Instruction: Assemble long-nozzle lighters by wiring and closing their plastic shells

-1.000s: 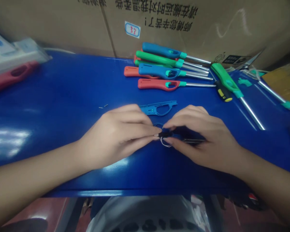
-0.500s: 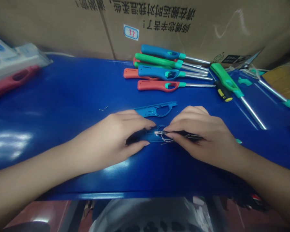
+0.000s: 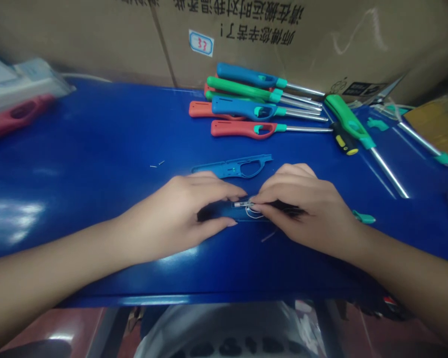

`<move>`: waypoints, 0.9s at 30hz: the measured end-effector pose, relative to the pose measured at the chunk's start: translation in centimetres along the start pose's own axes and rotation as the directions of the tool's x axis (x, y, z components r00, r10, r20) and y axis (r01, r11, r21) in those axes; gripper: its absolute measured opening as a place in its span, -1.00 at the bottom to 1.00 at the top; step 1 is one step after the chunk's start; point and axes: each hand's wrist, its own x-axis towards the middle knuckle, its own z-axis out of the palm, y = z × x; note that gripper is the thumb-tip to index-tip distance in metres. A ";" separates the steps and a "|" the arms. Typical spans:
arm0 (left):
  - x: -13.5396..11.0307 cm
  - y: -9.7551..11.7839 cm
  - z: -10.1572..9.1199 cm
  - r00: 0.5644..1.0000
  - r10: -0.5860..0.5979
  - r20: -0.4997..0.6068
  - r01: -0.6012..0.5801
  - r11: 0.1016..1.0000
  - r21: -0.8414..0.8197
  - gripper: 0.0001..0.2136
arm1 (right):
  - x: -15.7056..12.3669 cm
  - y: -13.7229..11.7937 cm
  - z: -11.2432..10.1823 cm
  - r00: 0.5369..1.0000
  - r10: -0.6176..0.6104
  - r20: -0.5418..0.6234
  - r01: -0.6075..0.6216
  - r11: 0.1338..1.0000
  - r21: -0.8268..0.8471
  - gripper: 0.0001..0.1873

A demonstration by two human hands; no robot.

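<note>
Right hand (image 3: 306, 201) pinches small part (image 3: 241, 204) over near blue shell (image 3: 242, 215); left hand (image 3: 188, 214) spread around shell, contact unclear. Part likely light, stiff; wire (image 3: 252, 215) probably fragile. Grip sides.

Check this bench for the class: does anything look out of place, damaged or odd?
Yes: the printing on the cardboard box is upside down, as though the box were inverted. Two tiny metal pieces also lie loose on the blue table, apart from the open blue handle half. No spill or clear damage shows.
</note>
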 end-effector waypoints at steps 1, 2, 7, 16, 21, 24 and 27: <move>0.0 0.0 0.0 1.000 0.003 0.000 -0.003 1.000 -0.002 -0.69 | 0.0 0.0 -0.1 1.000 0.001 -0.007 -0.001 1.000 0.002 -0.93; 0.0 -0.1 0.1 1.000 0.006 0.000 -0.006 1.000 -0.003 -0.69 | 0.0 -0.1 -0.2 1.000 0.002 -0.012 -0.002 1.000 0.007 -0.93; -0.1 -0.2 0.1 1.000 0.000 0.011 0.001 1.000 -0.022 -0.70 | 0.1 -0.5 -1.0 0.997 0.011 -0.075 -0.004 0.996 0.087 -0.93; -0.1 -0.3 -0.1 0.999 -0.022 0.035 0.023 0.999 -0.037 -0.67 | 0.0 -1.7 -2.6 0.968 0.023 -0.250 0.052 0.956 0.288 -0.80; 0.0 -0.3 0.0 0.999 -0.024 0.030 0.025 0.999 -0.044 -0.69 | -0.2 -1.8 -3.1 0.933 0.012 -0.359 0.058 0.981 0.184 -0.77; -0.1 -0.3 0.0 1.000 -0.016 0.020 0.017 0.999 -0.038 -0.67 | -0.7 -1.9 -3.5 0.911 0.044 -0.411 -0.005 0.995 0.095 -0.81; -0.1 -0.4 0.0 1.000 -0.014 0.015 0.014 1.000 -0.023 -0.66 | -1.2 -2.2 -4.0 0.879 0.109 -0.465 -0.092 0.994 0.058 -0.89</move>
